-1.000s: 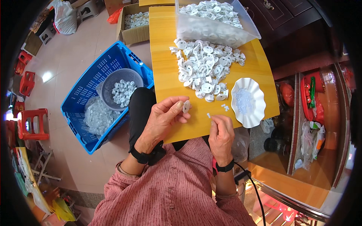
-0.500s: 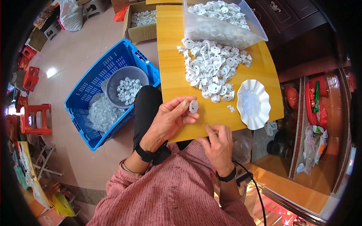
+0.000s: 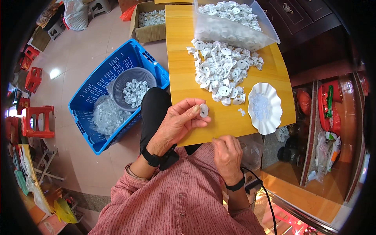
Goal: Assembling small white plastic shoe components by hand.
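Observation:
Between the thumb and fingers of my left hand (image 3: 183, 119) is a round white plastic socket cover (image 3: 203, 110), its disc turned partly up, just over the table's near edge. My right hand (image 3: 228, 156) is closed at that edge, its fingers curled under; anything in them is hidden. Beyond my left hand, similar white plastic pieces (image 3: 223, 70) lie heaped on the yellow wooden table (image 3: 184, 84). A white wavy-rimmed dish (image 3: 275, 103) to the right holds small clear bits (image 3: 260, 106). A few tiny whitish bits (image 3: 241, 112) lie beside the dish.
A clear plastic bin (image 3: 235, 34) full of white pieces stands behind the heap. At left on the floor, a blue crate (image 3: 98, 74) holds a grey basket (image 3: 152, 80) of pieces and a clear bag (image 3: 107, 115). A cardboard box (image 3: 150, 34) stands behind it.
My right hand has drawn slightly back from the table edge, its fingers curling in more. The left hand keeps its hold on the socket cover. The whole view has shifted slightly.

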`<move>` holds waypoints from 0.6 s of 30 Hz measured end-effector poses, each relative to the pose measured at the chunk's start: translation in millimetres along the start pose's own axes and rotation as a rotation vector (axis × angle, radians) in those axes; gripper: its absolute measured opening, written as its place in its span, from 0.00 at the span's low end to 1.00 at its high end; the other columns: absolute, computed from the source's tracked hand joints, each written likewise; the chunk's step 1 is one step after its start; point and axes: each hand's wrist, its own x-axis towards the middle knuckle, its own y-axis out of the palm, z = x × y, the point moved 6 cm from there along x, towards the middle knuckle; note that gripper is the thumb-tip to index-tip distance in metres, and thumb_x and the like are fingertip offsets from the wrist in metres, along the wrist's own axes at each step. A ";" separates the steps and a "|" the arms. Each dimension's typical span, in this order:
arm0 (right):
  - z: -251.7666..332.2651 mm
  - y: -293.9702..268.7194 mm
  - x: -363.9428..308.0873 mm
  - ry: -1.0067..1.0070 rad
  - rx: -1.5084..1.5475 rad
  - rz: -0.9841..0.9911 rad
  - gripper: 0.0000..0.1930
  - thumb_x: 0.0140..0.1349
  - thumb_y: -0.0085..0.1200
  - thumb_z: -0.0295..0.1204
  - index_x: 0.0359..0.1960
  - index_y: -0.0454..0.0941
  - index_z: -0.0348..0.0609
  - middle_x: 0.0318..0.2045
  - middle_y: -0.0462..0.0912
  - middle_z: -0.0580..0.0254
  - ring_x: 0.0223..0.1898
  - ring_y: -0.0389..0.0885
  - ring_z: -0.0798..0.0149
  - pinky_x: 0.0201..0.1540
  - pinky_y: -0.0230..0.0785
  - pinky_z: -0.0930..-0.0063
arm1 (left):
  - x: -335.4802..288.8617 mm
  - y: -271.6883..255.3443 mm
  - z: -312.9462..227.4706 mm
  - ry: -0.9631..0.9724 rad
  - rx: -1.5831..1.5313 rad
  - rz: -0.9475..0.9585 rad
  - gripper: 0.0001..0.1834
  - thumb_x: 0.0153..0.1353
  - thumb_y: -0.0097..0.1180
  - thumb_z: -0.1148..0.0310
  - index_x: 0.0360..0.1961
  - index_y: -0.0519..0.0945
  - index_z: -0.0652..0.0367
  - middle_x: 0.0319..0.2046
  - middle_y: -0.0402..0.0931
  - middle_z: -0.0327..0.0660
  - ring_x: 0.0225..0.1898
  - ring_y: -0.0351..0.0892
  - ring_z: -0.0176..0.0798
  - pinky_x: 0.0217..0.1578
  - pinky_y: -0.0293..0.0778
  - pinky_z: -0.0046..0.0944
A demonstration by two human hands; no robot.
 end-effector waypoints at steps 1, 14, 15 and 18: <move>-0.4 -0.1 -0.3 0.005 -0.019 0.011 0.06 0.56 0.59 0.20 0.35 0.78 0.37 0.33 0.74 0.56 0.37 0.77 0.52 0.40 0.70 0.59 | -0.2 0.0 0.0 0.001 0.011 0.007 0.17 0.71 0.50 0.71 0.57 0.73 0.67 0.45 0.79 0.50 0.43 0.85 0.46 0.43 0.85 0.38; -11.6 -6.5 23.1 0.317 0.559 -0.215 0.08 0.60 0.57 0.17 0.41 0.77 0.34 0.34 0.80 0.57 0.29 0.79 0.68 0.34 0.73 0.75 | -5.1 12.9 10.3 -0.045 -0.018 0.097 0.18 0.68 0.53 0.74 0.59 0.73 0.66 0.54 0.75 0.50 0.55 0.78 0.51 0.56 0.78 0.46; -15.7 -1.3 21.8 0.397 0.672 -0.238 0.07 0.61 0.57 0.17 0.40 0.77 0.34 0.35 0.82 0.58 0.30 0.79 0.70 0.36 0.73 0.76 | -5.5 12.6 11.4 -0.047 -0.033 0.104 0.18 0.68 0.53 0.75 0.58 0.73 0.66 0.54 0.75 0.50 0.56 0.77 0.51 0.57 0.77 0.47; -13.5 3.7 26.8 0.505 0.873 -0.286 0.05 0.62 0.57 0.18 0.39 0.77 0.33 0.36 0.84 0.60 0.32 0.78 0.74 0.38 0.73 0.77 | -7.5 12.0 10.8 -0.047 -0.035 0.103 0.19 0.67 0.54 0.75 0.58 0.73 0.65 0.54 0.75 0.49 0.57 0.77 0.50 0.59 0.75 0.48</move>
